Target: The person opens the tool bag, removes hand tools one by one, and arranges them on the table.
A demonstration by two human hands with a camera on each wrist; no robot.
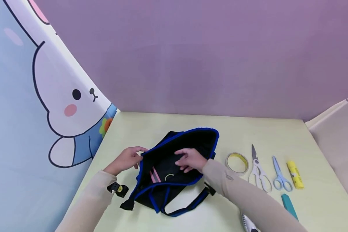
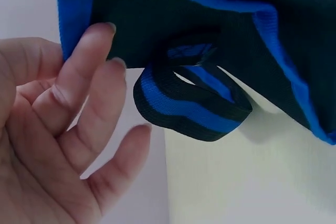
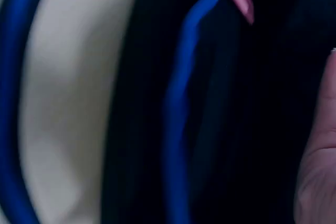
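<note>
A big white bunny [image 1: 66,112] is on the cloth at the left. Next, the left hand [image 1: 127,160] pinches the blue edge of the bag [image 1: 165,153]. The bag is black and sits in the middle of the table [image 1: 116,129], its top wide open. Inside are something pink [image 1: 156,175] and a pale ring [image 1: 169,174]. The right hand [image 1: 191,159] is in the bag's mouth, its fingers loosely bent; I cannot tell if they touch the cloth inside. Then comes a roll of tape [image 1: 246,164]. A white tool [image 1: 248,224] pokes out by the right sleeve [image 1: 243,193]. Next are white scissors [image 1: 258,172], small blue scissors [image 1: 277,167], a teal stick [image 1: 289,205] and a yellow glue stick [image 1: 295,174].
</note>
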